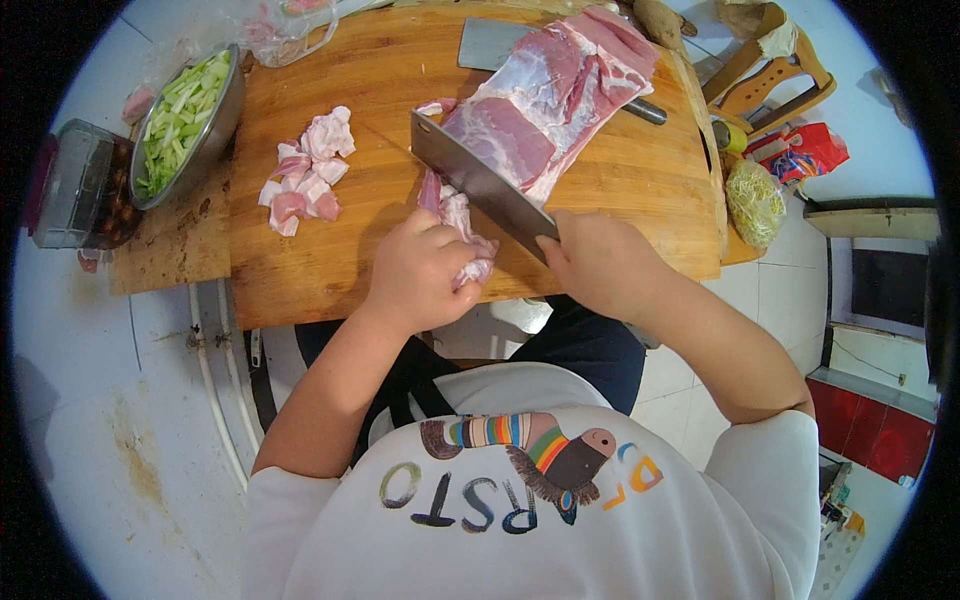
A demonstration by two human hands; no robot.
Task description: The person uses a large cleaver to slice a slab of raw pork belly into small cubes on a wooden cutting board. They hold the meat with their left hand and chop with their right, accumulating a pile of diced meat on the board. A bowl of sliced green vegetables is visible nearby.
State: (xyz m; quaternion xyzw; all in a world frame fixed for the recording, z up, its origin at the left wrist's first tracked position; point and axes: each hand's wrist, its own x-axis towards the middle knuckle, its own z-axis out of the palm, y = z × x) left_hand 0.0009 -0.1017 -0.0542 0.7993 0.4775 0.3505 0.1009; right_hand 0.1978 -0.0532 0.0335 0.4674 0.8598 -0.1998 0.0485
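Note:
My right hand (600,259) grips the handle end of a cleaver (480,180), its broad blade slanting up and left over the wooden cutting board (360,67). Under the fingers of my left hand (424,274) is a strip of raw meat (465,225), just left of the blade. Beyond the cleaver lies a large slab of raw meat (540,97), partly hidden by the blade. A small piece of meat (436,106) rests by the cleaver's far tip. Chunks of cut meat (307,172) sit in a pile on the board's left side.
A second cleaver (491,43) lies partly beneath the slab. At left stand a metal bowl of chopped green vegetable (184,124) and a clear plastic container (82,184). A plastic bag (281,34) is at the back. On the right are a wooden chair (772,75) and a red package (806,154).

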